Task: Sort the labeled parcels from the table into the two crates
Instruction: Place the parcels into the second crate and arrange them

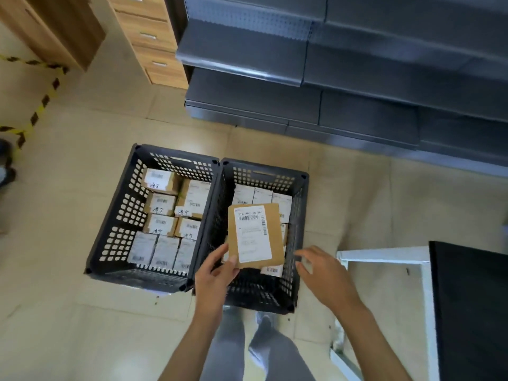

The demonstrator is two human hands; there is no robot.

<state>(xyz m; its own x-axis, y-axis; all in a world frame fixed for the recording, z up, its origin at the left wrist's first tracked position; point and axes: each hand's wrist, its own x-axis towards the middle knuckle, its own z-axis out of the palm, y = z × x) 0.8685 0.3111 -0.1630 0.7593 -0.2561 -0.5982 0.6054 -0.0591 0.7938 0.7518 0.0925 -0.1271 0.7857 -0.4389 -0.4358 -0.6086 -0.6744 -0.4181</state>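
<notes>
Parcel [255,235], label up, pinched at its lower-left corner by the left hand [217,273] above the right crate [299,215] at frame centre, presumably for reading; right hand [321,273] spread, empty; left crate [115,215] nearly full.

Two dark grey perforated plastic crates stand side by side on the floor: the left crate [115,215] and the right crate [298,215].

In the left crate, nine small brown cardboard parcels with white labels [160,203] can be counted: six lying label-up in the far part and three standing in a row along the near wall.

In the right crate, three white-labelled parcels [262,196] show in the far row and at least one more [272,270] near the front; the rest are hidden, so the full count cannot be told.

One flat brown cardboard parcel with a long white barcode label [255,235] is held above the right crate.

Two bare hands are in view: the left hand [214,273] and the right hand [324,276].
</notes>
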